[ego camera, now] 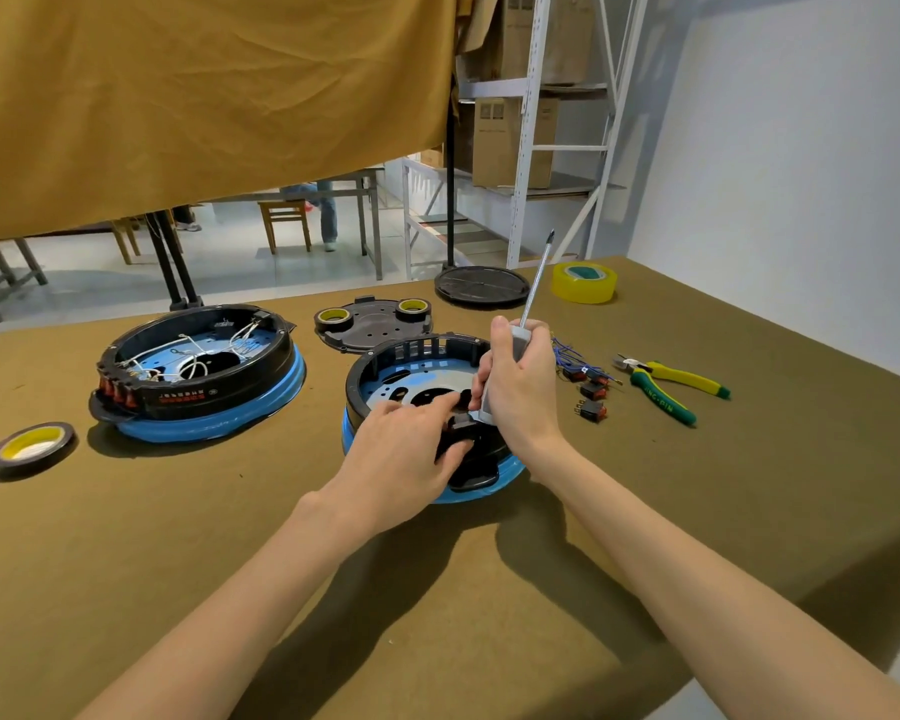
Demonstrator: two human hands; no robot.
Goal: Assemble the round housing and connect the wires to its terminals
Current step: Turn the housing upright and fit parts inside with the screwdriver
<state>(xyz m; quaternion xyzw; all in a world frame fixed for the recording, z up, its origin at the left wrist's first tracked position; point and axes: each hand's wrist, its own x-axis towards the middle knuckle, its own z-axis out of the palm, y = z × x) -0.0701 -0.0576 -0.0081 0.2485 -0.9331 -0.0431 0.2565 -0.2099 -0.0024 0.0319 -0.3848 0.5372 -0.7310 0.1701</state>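
Note:
A round black housing (417, 356) with a blue band and a blue-grey inner plate sits in the middle of the table. My left hand (411, 449) pinches a small black part at the housing's near rim. My right hand (520, 387) grips a screwdriver (533, 288) by its grey handle, shaft pointing up and away, while its fingers reach down to the same near rim. Blue wires (572, 356) and several black and red switches (591, 397) lie just right of the housing. What the fingertips touch is hidden.
A second housing (198, 376), wired with white leads, stands at the left. A black cover plate (372, 319) carrying two tape rolls lies behind. Green-yellow pliers (668, 387), a yellow tape roll (584, 282), a round black lid (481, 285) and a dark tape roll (32, 445) are around.

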